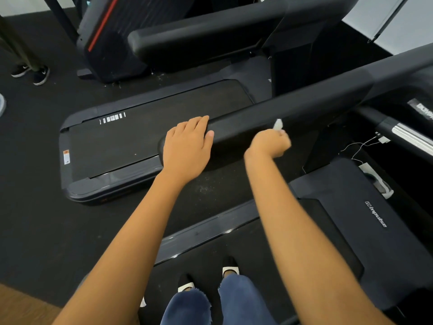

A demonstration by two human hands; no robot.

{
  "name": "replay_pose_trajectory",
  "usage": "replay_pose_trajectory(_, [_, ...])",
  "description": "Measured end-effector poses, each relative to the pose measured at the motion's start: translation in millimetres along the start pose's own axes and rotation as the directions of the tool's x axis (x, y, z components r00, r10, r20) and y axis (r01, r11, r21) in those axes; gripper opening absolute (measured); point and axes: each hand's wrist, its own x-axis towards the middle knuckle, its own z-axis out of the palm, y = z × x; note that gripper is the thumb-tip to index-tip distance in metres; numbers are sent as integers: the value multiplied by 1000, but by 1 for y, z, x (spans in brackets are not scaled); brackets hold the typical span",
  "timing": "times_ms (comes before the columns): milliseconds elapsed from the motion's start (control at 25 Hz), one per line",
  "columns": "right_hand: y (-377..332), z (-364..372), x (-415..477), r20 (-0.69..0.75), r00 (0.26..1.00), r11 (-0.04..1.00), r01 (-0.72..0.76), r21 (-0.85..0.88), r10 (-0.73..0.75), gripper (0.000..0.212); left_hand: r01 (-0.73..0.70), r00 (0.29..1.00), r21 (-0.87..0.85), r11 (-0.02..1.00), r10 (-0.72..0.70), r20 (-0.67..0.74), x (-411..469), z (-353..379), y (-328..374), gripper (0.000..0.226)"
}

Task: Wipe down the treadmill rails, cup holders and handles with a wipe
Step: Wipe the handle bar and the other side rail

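Observation:
A thick black treadmill handrail (269,118) runs from centre to upper right. My left hand (187,141) rests on its near end, fingers laid over the top and thumb against the side. My right hand (271,143) is curled into a fist against the rail's side, gripping a small white wipe (278,124) that sticks out above the knuckles. The right hand is slightly blurred.
I stand on the treadmill belt (210,266), feet visible below. Its motor cover (346,219) lies to the right. A second treadmill (131,141) lies on the left with its own rail (210,36) above. Another person's shoes (32,73) show far left. A white cable (360,146) hangs right.

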Motion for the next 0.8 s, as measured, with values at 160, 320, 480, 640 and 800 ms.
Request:
replay_pose_trajectory(160, [-5,-5,53,-16,999,996,-49,74,50,34,15,999,15,1000,-14,-30,-2,4,2,45])
replay_pose_trajectory(320, [46,-10,-21,90,992,995,-90,-42,94,33,94,996,5,996,-94,-8,10,6,19,45])
replay_pose_trajectory(480, [22,-28,-18,188,970,988,-145,-58,154,27,46,998,-30,999,-44,48,22,8,38,47])
replay_pose_trajectory(640, [-50,-57,18,200,896,917,375,135,-396,35,68,997,-142,988,-73,-30,22,5,41,43])
replay_pose_trajectory(800, [-59,-54,3,614,712,940,282,194,-341,23,23,999,-689,724,10,44,26,-10,77,27])
